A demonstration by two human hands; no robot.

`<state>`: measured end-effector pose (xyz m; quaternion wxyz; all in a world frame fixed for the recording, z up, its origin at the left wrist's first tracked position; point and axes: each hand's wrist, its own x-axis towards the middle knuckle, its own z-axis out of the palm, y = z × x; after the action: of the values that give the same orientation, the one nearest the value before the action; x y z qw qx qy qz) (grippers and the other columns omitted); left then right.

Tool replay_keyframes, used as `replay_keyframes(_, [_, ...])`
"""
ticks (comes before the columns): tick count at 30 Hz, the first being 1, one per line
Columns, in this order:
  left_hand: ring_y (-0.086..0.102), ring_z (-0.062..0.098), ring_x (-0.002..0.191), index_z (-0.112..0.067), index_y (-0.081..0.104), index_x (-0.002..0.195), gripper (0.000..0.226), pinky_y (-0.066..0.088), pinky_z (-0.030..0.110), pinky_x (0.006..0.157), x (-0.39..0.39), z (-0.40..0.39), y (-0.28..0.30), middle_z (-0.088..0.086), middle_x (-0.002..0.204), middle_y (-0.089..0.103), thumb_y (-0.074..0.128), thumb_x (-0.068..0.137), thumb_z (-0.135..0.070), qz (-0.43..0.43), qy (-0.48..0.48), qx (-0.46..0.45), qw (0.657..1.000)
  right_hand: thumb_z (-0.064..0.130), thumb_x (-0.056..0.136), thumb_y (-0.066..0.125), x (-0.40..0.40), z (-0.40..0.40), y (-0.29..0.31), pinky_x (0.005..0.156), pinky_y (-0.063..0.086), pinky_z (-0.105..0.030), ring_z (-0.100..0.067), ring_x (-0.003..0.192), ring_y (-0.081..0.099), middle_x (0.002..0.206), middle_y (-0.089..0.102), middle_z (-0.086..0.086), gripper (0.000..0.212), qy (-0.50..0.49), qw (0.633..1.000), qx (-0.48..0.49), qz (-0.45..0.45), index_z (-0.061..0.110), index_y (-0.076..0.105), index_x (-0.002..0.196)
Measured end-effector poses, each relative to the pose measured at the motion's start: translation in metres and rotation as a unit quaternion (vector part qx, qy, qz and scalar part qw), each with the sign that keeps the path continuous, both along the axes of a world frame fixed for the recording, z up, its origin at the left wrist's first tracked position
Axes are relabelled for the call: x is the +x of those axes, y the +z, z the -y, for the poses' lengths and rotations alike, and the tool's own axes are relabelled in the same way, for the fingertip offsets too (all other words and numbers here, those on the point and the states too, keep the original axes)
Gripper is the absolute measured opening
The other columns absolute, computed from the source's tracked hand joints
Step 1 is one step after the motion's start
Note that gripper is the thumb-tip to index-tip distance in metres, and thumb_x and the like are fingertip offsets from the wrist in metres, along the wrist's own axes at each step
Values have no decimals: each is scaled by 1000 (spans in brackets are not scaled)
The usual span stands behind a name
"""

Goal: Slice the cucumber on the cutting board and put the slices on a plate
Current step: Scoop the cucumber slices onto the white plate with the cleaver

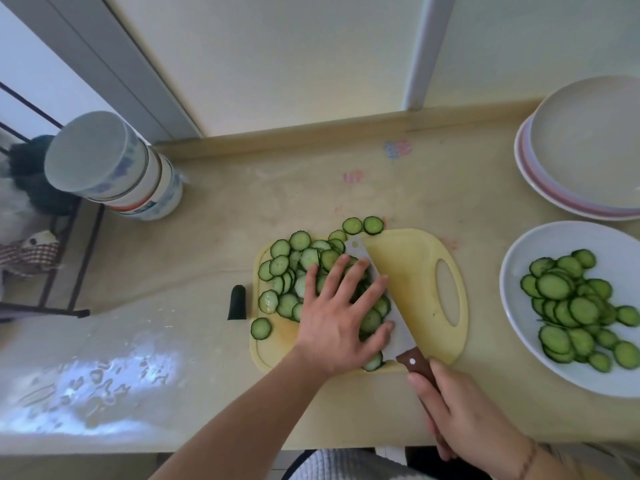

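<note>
Left hand (341, 308) flat, fingers spread, pressing green cucumber slices (294, 271) against the steel knife blade (388, 299) on the yellow plastic cutting board (419, 271). Right hand (460, 407) grips the brown wooden handle (414, 365). Slicing looks done; scooping step. Next: lift the load level to the white plate (519, 271), already part-filled.

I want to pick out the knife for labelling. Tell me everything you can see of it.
The broad steel-bladed knife with a brown wooden handle lies slanted across the pale yellow plastic cutting board, its squared tip pointing away from the person. A pale rivet shows on the handle. The right hand grips the handle, while the left hand lies flat on the green cucumber slices, fingertips reaching the blade, which rests against the heap.
</note>
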<state>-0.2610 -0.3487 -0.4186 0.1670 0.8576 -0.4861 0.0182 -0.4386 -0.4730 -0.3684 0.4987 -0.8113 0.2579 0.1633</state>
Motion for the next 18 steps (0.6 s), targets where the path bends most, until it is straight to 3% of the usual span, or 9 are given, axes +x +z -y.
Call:
replay_keyframes(3, [37, 32, 147, -29, 61, 138, 57, 23, 65, 116, -9, 4, 2, 6, 149, 51, 59, 90, -60, -10, 4, -4, 1000, 37, 101, 43, -9, 6, 2, 59, 54, -34, -20, 40, 61, 50, 63, -13, 35, -13, 1000, 8, 5, 11, 52, 80])
replay_keyframes(6, [38, 32, 146, -30, 61, 137, 55, 24, 65, 115, -18, 9, 5, 6, 148, 52, 60, 90, -59, -17, 9, 1, 1000, 45, 95, 43, -17, 12, 2, 63, 53, -29, -15, 48, 65, 55, 67, -9, 37, -36, 999, -1, 13, 14, 56, 79])
replay_keyframes(10, [37, 33, 147, -31, 59, 138, 53, 26, 68, 114, -24, 19, 8, 6, 149, 51, 57, 92, -59, -22, 8, 5, 1000, 28, 101, 48, -25, 19, 4, 57, 54, -31, -15, 43, 62, 53, 66, -9, 21, -45, 999, 8, 13, 22, 60, 85])
replay_keyframes(14, [38, 33, 146, -31, 58, 138, 52, 22, 70, 114, -27, 29, 12, 6, 148, 51, 56, 93, -59, -19, 7, 6, 1000, 30, 100, 47, -26, 30, 12, 47, 50, -31, -24, 39, 60, 49, 64, -13, 25, -50, 998, 31, 1, 14, 58, 85])
replay_keyframes(18, [38, 33, 146, -31, 59, 137, 51, 16, 70, 116, -30, 36, 15, 6, 148, 52, 55, 94, -59, -13, 9, 4, 1000, 31, 100, 48, -28, 38, 13, 47, 48, -30, -24, 37, 58, 47, 62, -12, 29, -53, 998, 34, 0, 9, 57, 84])
